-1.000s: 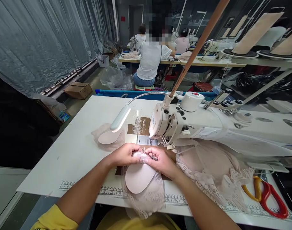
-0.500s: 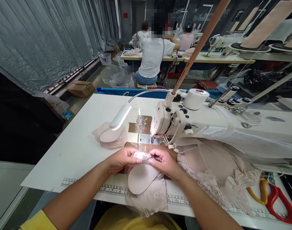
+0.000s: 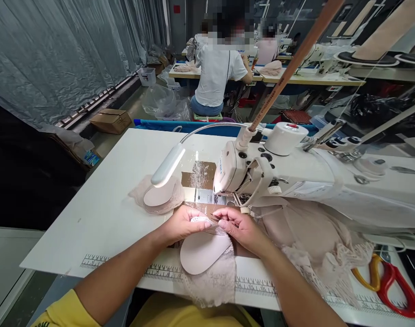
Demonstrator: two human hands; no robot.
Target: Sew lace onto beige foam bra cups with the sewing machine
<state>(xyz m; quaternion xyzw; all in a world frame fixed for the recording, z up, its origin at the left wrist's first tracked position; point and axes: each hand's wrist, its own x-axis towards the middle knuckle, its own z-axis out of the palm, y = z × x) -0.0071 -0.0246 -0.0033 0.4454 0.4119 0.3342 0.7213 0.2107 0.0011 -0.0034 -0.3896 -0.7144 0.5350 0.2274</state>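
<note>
In the head view, a white work table fills the middle of the frame, with a printed ruler strip run along its near edge. At lower centre a pale pink padded cup trimmed with lace is laid on the table, just in front of the needle of a white sewing machine. Its upper edge is pinched by the left hand, whose fingers are curled shut on it. The same edge is gripped by the right hand, and a thin dark tool, too small to identify, is seen between the fingertips. A second cup is set at centre left under a gooseneck lamp. A heap of lace fabric is piled at right, beside red and yellow scissors at lower right. Grey plastic sheeting is hung at upper left above a cardboard box on the floor. At upper centre a person in a white shirt is seated at another table
</note>
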